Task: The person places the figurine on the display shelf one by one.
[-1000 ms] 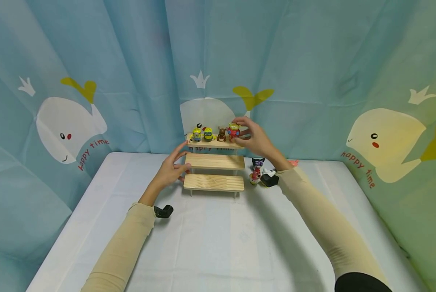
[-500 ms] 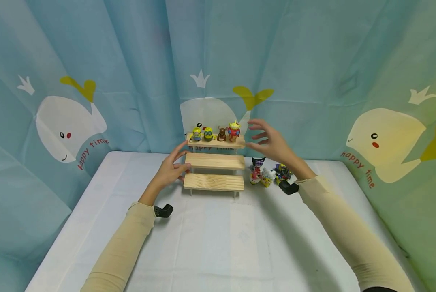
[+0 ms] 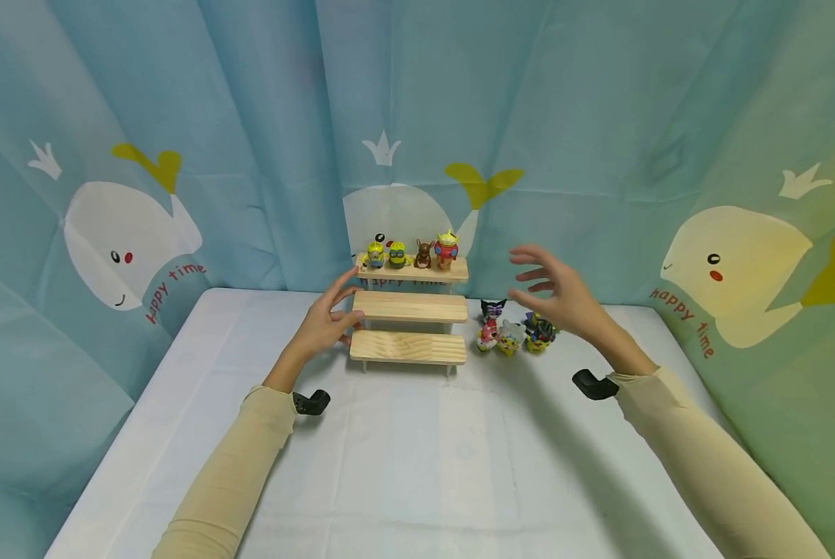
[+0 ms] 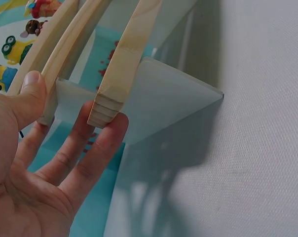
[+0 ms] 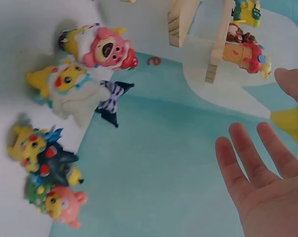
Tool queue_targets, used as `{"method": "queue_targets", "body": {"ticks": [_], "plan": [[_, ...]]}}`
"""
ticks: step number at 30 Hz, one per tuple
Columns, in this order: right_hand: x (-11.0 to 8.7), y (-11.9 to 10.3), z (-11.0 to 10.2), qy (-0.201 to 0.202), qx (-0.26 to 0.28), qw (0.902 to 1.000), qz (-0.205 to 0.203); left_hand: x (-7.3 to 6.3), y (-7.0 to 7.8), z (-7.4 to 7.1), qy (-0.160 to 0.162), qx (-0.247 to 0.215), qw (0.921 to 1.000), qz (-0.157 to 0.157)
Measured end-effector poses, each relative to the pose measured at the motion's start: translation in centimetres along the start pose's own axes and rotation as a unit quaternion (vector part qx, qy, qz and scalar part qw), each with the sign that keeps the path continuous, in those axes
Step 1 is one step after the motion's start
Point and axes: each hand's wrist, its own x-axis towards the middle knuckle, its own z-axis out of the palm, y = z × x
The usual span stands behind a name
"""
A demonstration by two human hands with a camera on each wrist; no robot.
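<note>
A three-step wooden display stand (image 3: 409, 347) stands against the curtain. My left hand (image 3: 323, 322) holds its left side; in the left wrist view the thumb (image 4: 33, 94) lies on a board and fingertips touch the lowest board's end. On the top step stand two yellow minion figurines (image 3: 375, 255), a brown figurine (image 3: 423, 255) and, rightmost, a red alien figurine (image 3: 447, 251). My right hand (image 3: 564, 293) hovers to the right of the stand with fingers spread and nothing in them. Below it sit a pink bear figurine (image 5: 109, 49) and several yellow-faced figurines (image 5: 67, 81).
A white cloth covers the table (image 3: 403, 458). Behind it hangs a blue curtain (image 3: 585, 101) printed with whales. The stand's middle step (image 3: 410, 306) and lowest step carry no figurines. A black wrist camera (image 3: 594, 385) sticks out from my right sleeve.
My right hand let go of the red alien figurine on the top step and drew back to the right, fingers spreading. The left hand stays at the stand's left side.
</note>
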Motion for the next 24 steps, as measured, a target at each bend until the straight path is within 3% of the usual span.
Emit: {"method": "queue_targets", "body": {"ticks": [13,20,24], "plan": [[-4.3,0.1,-1.8,0.026,-0.014,0.9991,0.032,0.0,0.1,0.0,0.002,0.014,0.9999,0.004],[-6.6,0.3,-2.6,0.042,-0.016,0.9958,0.08,0.0,0.1,0.0,-0.001,0.009,1.0,0.003],[-7.9,0.7,-3.0,0.052,-0.02,0.9958,0.072,0.0,0.0,0.0,-0.004,0.009,0.9999,0.004]]}}
